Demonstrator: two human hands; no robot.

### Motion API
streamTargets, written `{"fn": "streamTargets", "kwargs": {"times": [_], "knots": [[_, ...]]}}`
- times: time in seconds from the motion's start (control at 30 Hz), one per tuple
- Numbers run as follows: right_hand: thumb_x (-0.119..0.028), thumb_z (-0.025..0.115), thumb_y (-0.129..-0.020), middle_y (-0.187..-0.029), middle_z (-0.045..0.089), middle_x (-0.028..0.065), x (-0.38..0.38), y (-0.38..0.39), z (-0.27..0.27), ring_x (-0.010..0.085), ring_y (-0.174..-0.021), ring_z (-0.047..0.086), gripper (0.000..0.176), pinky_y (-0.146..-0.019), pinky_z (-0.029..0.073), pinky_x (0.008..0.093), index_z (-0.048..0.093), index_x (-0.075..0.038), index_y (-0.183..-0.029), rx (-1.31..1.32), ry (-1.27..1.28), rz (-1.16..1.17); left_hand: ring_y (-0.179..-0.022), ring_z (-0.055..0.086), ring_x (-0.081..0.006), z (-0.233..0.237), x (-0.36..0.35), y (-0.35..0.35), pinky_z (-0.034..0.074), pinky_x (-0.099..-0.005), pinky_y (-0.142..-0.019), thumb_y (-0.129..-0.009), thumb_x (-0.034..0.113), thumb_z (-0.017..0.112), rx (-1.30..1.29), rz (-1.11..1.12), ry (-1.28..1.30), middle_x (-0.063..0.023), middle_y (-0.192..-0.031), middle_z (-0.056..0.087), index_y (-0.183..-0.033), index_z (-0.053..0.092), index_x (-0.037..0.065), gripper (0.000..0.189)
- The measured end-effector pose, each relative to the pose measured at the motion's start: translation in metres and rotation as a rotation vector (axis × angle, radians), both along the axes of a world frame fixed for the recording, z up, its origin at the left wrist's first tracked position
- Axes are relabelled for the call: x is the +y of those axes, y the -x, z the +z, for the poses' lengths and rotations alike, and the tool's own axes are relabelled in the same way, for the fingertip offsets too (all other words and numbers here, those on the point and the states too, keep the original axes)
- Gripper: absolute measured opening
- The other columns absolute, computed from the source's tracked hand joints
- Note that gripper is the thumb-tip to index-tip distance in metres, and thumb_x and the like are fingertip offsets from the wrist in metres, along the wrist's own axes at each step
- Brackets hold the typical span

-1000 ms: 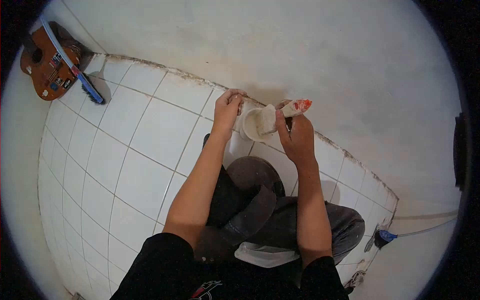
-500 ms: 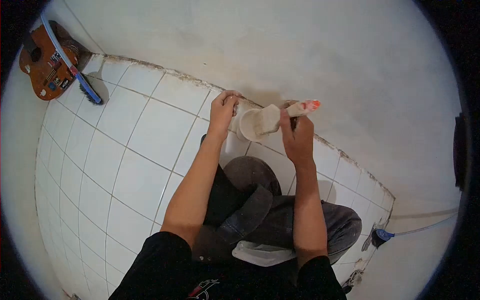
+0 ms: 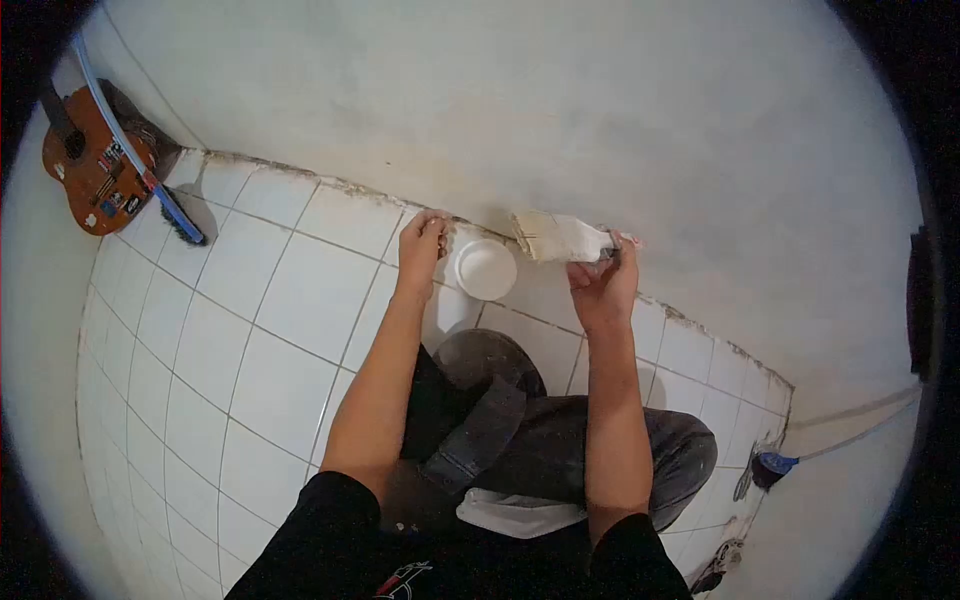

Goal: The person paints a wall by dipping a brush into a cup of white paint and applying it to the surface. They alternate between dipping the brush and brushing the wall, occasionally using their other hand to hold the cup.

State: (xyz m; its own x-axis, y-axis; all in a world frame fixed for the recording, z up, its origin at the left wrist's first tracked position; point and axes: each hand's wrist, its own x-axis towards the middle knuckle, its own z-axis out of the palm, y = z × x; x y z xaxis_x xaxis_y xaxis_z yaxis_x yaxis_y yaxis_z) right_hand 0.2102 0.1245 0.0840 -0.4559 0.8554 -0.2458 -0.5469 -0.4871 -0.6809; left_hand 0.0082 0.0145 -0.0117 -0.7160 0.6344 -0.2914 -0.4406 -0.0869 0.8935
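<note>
Right hand (image 3: pixel 603 283) on paintbrush (image 3: pixel 560 238) (bristles whitened)

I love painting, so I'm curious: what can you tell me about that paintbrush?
The paintbrush is wide and flat. Its pale bristles are coated in whitish paint, and its handle is smeared white with a reddish end. The right hand grips the handle and holds the brush almost level, with the bristles pointing left. The bristles sit at the grubby seam where the wall meets the tiles, just above the white cup. They seem to touch the wall.
</note>
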Motion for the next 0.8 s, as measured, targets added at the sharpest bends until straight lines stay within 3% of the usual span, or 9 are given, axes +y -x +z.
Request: {"fn": "streamTargets", "kwargs": {"times": [0.1, 0.17, 0.3, 0.37, 0.4, 0.57, 0.63, 0.7, 0.8], "knots": [[-0.028, 0.048, -0.091, -0.074, 0.054, 0.0015, -0.01, -0.005, 0.015, 0.0096, -0.053, 0.035, 0.023, -0.048, 0.027, 0.0242, 0.056, -0.007, -0.096, 0.049, 0.086, 0.031, -0.06, 0.042, -0.0056, -0.003, -0.002, 0.0, 0.037, -0.0209, -0.054, -0.091, 0.01, 0.049, 0.026, -0.013, 0.0, 0.0019, -0.073, 0.051, -0.098, 0.061, 0.003, 0.016], [-0.029, 0.048, -0.092, -0.081, 0.057, 0.0036, -0.011, -0.016, 0.01, 0.0118, -0.056, 0.043, 0.029, -0.05, 0.036, 0.0246, 0.057, -0.005, -0.104, 0.169, -0.033, 0.242, -0.059, 0.042, -0.0058, -0.002, -0.004, -0.002, 0.036, -0.021, -0.053, -0.091, 0.011, 0.049, 0.066, 0.012, 0.021, 0.0021, -0.072, 0.051, -0.098, 0.061, 0.003, 0.016], [-0.019, 0.049, -0.091, -0.095, 0.061, 0.0078, -0.043, -0.014, 0.039, 0.0156, -0.075, 0.059, 0.028, -0.065, 0.051, 0.0289, 0.057, -0.002, -0.112, 0.036, -0.207, 0.244, -0.061, 0.044, -0.0046, -0.002, -0.009, -0.003, 0.039, -0.0205, -0.054, -0.09, 0.015, 0.052, 0.149, -0.005, 0.09, 0.0036, -0.072, 0.05, -0.1, 0.062, 0.007, 0.016], [-0.005, 0.048, -0.089, -0.108, 0.062, 0.0118, -0.059, -0.011, 0.056, 0.021, -0.101, 0.061, 0.029, -0.086, 0.053, 0.0344, 0.057, 0.0, -0.116, -0.289, -0.873, 0.216, -0.061, 0.044, -0.0044, -0.005, -0.012, -0.003, 0.039, -0.0204, -0.054, -0.091, 0.015, 0.051, 0.163, -0.006, 0.092, 0.0036, -0.072, 0.05, -0.1, 0.062, 0.006, 0.016], [0.005, 0.049, -0.086, -0.117, 0.06, 0.0132, -0.064, -0.012, 0.059, 0.0211, -0.113, 0.057, 0.032, -0.092, 0.05, 0.0346, 0.058, 0.001, -0.116, -0.31, -0.952, 0.238, -0.061, 0.044, -0.0043, -0.005, -0.013, -0.003, 0.039, -0.0203, -0.054, -0.091, 0.015, 0.051, 0.169, -0.003, 0.102, 0.0036, -0.072, 0.05, -0.1, 0.062, 0.006, 0.016], [0.0, 0.057, -0.087, -0.114, 0.063, 0.013, -0.072, -0.008, 0.053, 0.0206, -0.109, 0.059, 0.026, -0.092, 0.049, 0.0328, 0.061, 0.003, -0.112, -0.085, -0.811, 0.259, -0.06, 0.044, -0.0052, -0.003, -0.016, -0.004, 0.038, -0.0207, -0.053, -0.091, 0.013, 0.051, 0.169, 0.021, 0.074, 0.0025, -0.072, 0.051, -0.1, 0.062, 0.004, 0.017], [-0.005, 0.058, -0.09, -0.106, 0.066, 0.0116, -0.073, -0.009, 0.055, 0.0189, -0.102, 0.061, 0.02, -0.088, 0.05, 0.0316, 0.062, 0.003, -0.108, -0.334, -0.818, 0.129, -0.06, 0.044, -0.0063, -0.005, -0.014, -0.003, 0.037, -0.0218, -0.053, -0.09, 0.012, 0.05, 0.165, 0.011, 0.077, 0.0009, -0.073, 0.052, -0.1, 0.061, 0.001, 0.018], [-0.008, 0.058, -0.092, -0.099, 0.066, 0.0109, -0.069, -0.008, 0.05, 0.0157, -0.09, 0.064, 0.017, -0.079, 0.053, 0.0287, 0.063, 0.003, -0.105, -0.324, -0.876, 0.037, -0.06, 0.044, -0.0061, -0.007, -0.01, -0.001, 0.037, -0.0218, -0.052, -0.091, 0.013, 0.05, 0.158, 0.004, 0.068, 0.001, -0.072, 0.051, -0.099, 0.06, 0.001, 0.017], [-0.007, 0.057, -0.093, -0.089, 0.065, 0.0113, -0.067, -0.011, 0.054, 0.0111, -0.074, 0.062, 0.015, -0.058, 0.051, 0.0232, 0.063, 0.001, -0.104, -0.394, -0.617, 0.105, -0.059, 0.044, -0.0059, -0.006, -0.006, -0.003, 0.036, -0.0217, -0.052, -0.091, 0.012, 0.051, 0.168, 0.0, 0.086, 0.0012, -0.072, 0.051, -0.097, 0.06, 0.002, 0.015]]}}
